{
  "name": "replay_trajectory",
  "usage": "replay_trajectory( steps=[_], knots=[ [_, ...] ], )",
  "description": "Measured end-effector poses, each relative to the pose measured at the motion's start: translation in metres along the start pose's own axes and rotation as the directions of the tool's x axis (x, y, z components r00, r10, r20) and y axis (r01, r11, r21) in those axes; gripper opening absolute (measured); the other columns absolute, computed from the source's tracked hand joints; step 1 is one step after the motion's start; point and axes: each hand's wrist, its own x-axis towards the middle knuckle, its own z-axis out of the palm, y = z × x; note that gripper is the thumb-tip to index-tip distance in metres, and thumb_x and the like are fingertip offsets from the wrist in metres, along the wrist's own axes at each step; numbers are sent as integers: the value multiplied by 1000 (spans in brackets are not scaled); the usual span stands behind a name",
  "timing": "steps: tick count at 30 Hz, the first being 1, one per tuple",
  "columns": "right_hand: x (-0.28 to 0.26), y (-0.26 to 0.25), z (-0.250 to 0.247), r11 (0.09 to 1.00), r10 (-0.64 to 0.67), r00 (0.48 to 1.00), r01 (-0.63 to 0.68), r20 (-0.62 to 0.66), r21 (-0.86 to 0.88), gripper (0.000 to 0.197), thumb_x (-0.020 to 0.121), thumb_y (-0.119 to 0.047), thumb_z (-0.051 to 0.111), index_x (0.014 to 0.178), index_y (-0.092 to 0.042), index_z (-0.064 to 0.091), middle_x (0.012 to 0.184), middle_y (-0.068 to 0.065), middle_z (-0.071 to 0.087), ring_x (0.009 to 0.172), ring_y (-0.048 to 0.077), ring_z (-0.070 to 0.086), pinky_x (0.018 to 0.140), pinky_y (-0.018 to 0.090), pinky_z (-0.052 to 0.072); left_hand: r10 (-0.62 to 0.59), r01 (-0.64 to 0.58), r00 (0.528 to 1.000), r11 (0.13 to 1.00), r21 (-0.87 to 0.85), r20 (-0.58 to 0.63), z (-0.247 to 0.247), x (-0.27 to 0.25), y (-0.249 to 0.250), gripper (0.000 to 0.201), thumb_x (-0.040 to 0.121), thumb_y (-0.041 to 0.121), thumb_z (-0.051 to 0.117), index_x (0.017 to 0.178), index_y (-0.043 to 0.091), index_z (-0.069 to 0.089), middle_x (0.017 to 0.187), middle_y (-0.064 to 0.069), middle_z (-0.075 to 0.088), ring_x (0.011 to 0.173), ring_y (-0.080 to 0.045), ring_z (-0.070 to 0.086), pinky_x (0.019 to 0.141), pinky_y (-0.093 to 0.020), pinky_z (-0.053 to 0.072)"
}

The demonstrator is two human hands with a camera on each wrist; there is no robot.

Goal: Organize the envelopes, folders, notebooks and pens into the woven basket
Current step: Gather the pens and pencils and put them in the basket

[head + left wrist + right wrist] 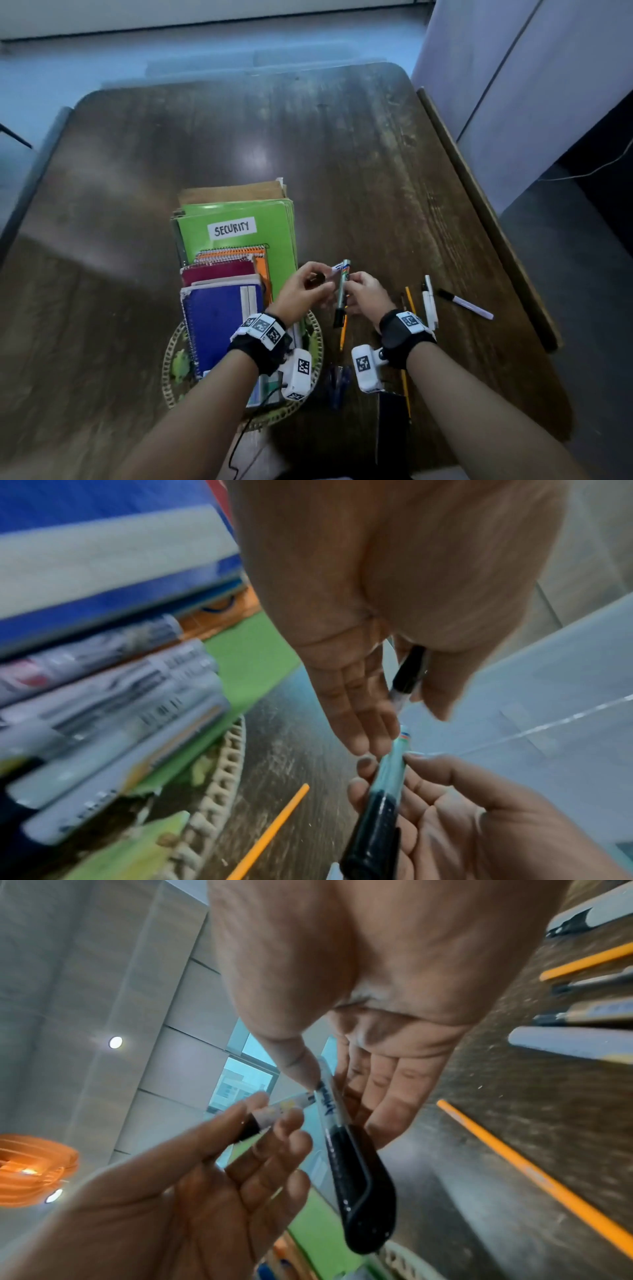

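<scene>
The woven basket (317, 346) sits near the tabletop's front edge, packed with upright notebooks (219, 318), green folders (239, 219) labelled SECURITY and brown envelopes (233, 193). A grey marker with black cap (341, 291) is held above the tabletop, beside a small white pen (337, 268). Yellow pencils (343, 334), white pens (429, 301) and a white marker (466, 304) lie flat toward the right edge.

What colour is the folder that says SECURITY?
The folder is bright green, with a white label. The head view shows it best.

Left hand (305, 287) and right hand (364, 291) each pinch what looks like a marker (341, 291).
</scene>
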Motion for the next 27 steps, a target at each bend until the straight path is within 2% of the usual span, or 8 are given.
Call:
replay_trajectory(
  steps=[3, 7, 9, 13, 17, 20, 24, 27],
  knots=[
    [-9, -8, 25, 999, -27, 999, 25, 36, 44, 11, 96, -11, 58, 107, -7, 55, 89, 16, 67, 68, 23, 63, 62, 37, 57, -41, 42, 999, 999, -28, 23, -22, -22, 2, 30, 99, 28, 57, 110, 0, 61, 90, -8, 68, 75, -17, 64, 63, -24, 51],
    [-13, -5, 58, 997, -71, 995, 71, 73, 6, 10, 95, -11, 61, 98, -14, 52, 95, 20, 66, 63, 18, 57, 51, 31, 55, -39, 43, 998, 996, 78, -49, -48, -40, -13, 21, 99, 29, 60, 92, 10, 65, 79, -2, 70, 69, -15, 63, 66, -33, 52],
    [-17, -4, 71, 995, -94, 992, 97, 84, -32, 12, 95, -13, 63, 98, -15, 51, 93, 13, 64, 59, 12, 55, 51, 31, 53, -35, 47, 997, 986, 160, -76, -57, -45, -21, 19, 95, 32, 65, 86, 15, 66, 78, -5, 70, 70, -16, 64, 68, -39, 53],
    [-25, 0, 94, 984, -118, 987, 131, 108, -123, 15, 94, -19, 65, 100, -17, 52, 84, 1, 62, 56, 5, 56, 54, 30, 53, -50, 99, 986, 944, 316, -158, -71, -54, -35, 25, 88, 33, 71, 73, 21, 56, 71, 1, 62, 63, -12, 54, 61, -33, 46],
    [-33, 6, 108, 955, -114, 985, 145, 131, -258, 18, 92, -20, 63, 108, -18, 56, 101, 6, 68, 81, 16, 67, 61, 28, 56, -95, 149, 981, 927, 345, -170, -83, -60, -45, 23, 84, 28, 74, 88, 20, 53, 80, -2, 64, 68, -14, 57, 61, -31, 48],
    [-35, 15, 112, 923, -112, 987, 147, 116, -356, 14, 91, -23, 64, 104, -22, 60, 97, 4, 69, 87, 21, 69, 67, 34, 60, -135, 169, 984, 913, 371, -116, -85, -67, -50, 34, 85, 26, 74, 112, 23, 52, 94, -3, 67, 80, -15, 64, 61, -24, 49],
    [-35, 29, 110, 829, -132, 990, 135, 44, -542, 12, 90, -30, 64, 101, -27, 60, 90, -6, 67, 85, 18, 66, 78, 37, 56, -170, 217, 975, 871, 442, -144, -80, -71, -61, 19, 88, 28, 67, 99, 19, 54, 94, -4, 67, 78, -19, 61, 62, -30, 49],
    [-38, 34, 109, 806, -125, 992, 106, 9, -583, 11, 90, -29, 65, 99, -24, 61, 90, -8, 67, 88, 16, 64, 82, 35, 52, -191, 247, 967, 875, 417, -171, -69, -70, -66, 24, 90, 38, 64, 87, 17, 53, 85, -4, 64, 69, -16, 53, 57, -28, 41]
  ],
)
